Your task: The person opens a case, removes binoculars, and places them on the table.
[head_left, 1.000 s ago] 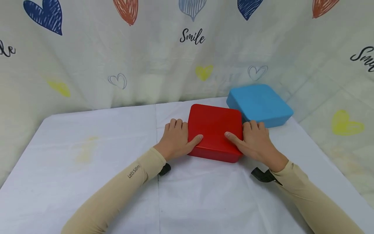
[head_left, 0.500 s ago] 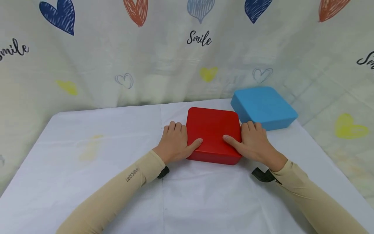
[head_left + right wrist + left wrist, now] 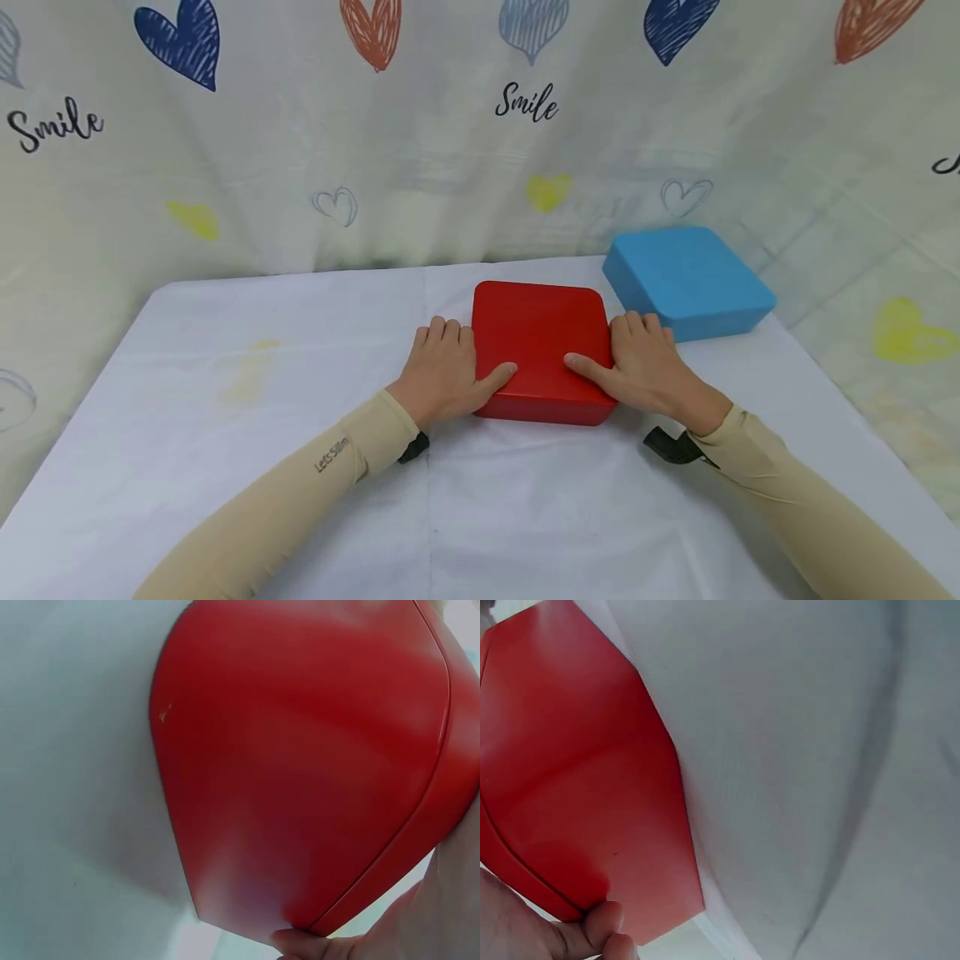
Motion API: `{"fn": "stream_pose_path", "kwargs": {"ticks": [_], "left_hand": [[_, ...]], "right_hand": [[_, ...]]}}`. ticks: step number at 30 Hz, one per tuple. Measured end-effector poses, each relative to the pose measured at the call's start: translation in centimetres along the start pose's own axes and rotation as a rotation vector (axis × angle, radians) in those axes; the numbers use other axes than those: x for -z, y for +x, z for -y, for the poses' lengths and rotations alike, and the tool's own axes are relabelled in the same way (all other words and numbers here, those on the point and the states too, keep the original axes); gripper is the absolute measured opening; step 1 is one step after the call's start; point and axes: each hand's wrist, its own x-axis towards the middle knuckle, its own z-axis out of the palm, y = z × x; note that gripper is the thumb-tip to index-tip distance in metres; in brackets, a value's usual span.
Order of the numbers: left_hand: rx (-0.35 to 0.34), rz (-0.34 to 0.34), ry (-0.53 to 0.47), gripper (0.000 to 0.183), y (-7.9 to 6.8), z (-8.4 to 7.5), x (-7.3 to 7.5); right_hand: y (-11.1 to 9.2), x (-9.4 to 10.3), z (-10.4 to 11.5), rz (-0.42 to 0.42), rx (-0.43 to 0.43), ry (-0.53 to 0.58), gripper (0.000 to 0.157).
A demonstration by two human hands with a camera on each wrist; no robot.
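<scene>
A red lidded box [image 3: 542, 333] with rounded corners lies flat side up between both hands; a lid seam runs along its side in the wrist views. My left hand [image 3: 446, 371] grips its left side, the thumb on the lid and the fingers down the side. On the opposite side my right hand [image 3: 648, 367] holds it the same way. Fingertips [image 3: 604, 922] press the box's red wall [image 3: 592, 780] in the left wrist view. In the right wrist view a fingertip [image 3: 300, 943] touches the wall's far end. Whether its base touches the cloth I cannot tell.
A blue box [image 3: 690, 279] sits at the table's back right corner, just behind my right hand. White cloth [image 3: 315, 358] covers the table. A curtain [image 3: 435, 167] printed with hearts and "Smile" hangs along the back edge.
Both hands have moved the red box left and slightly nearer, away from the blue box, keeping their grip. The head view has turned a little left.
</scene>
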Motion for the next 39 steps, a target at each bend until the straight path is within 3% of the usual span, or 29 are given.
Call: {"fn": "stream_pose_path", "kwargs": {"ticks": [15,30,39], "left_hand": [[0.019,-0.043,0.022,0.066,-2.3,1.4,0.3],[0.080,0.017,-0.053,0.070,-3.5,3.7,1.0],[0.086,0.015,-0.069,0.069,-4.0,4.3,1.1]], "right_hand": [[0.9,-0.8,2.0,0.006,0.059,0.021,0.073],[2.0,-1.2,4.2,0.016,0.099,0.031,0.070],[2.8,-1.5,4.8,0.024,0.102,0.016,0.071]]}}
